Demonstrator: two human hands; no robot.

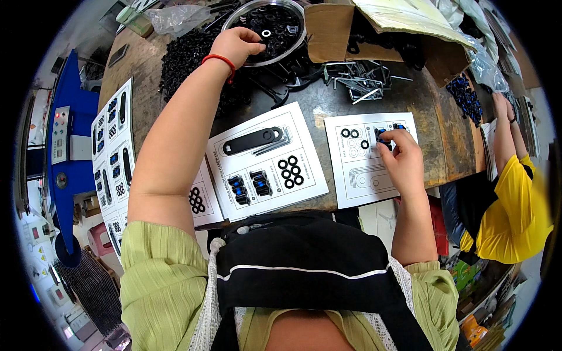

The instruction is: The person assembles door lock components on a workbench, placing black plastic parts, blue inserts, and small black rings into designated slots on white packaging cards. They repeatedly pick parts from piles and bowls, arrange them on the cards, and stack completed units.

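Up at the metal bowl (pixel 302 36), the left hand (pixel 239 48) reaches over the rim with fingers curled and thumb near forefinger, above loose black rings (pixel 282 42); whether anything is pinched there, I can't tell. Over on the right, the right hand (pixel 404 161) is nearly closed, thumb and fingertips together on blue-and-black bolts (pixel 380 133) lying on the upper part of the right sheet (pixel 342 178). That page is the one with the lettering: small printed captions beside the groups, pale circles with a few black rings near them, and a line drawing of a long slotted plate below. Next to it, the middle sheet (pixel 307 149) carries a bold printed heading along its left side and little captions turned sideways, with a black bar (pixel 254 140), two clusters of blue-and-black bolts and six black rings in their sections. Farther left, more printed sheets (pixel 111 146) show the same kind of layout, their type too small to make out. Behind, bent metal hex keys (pixel 363 82) lie heaped on the desk (pixel 319 108), beside an open cardboard box (pixel 329 32).
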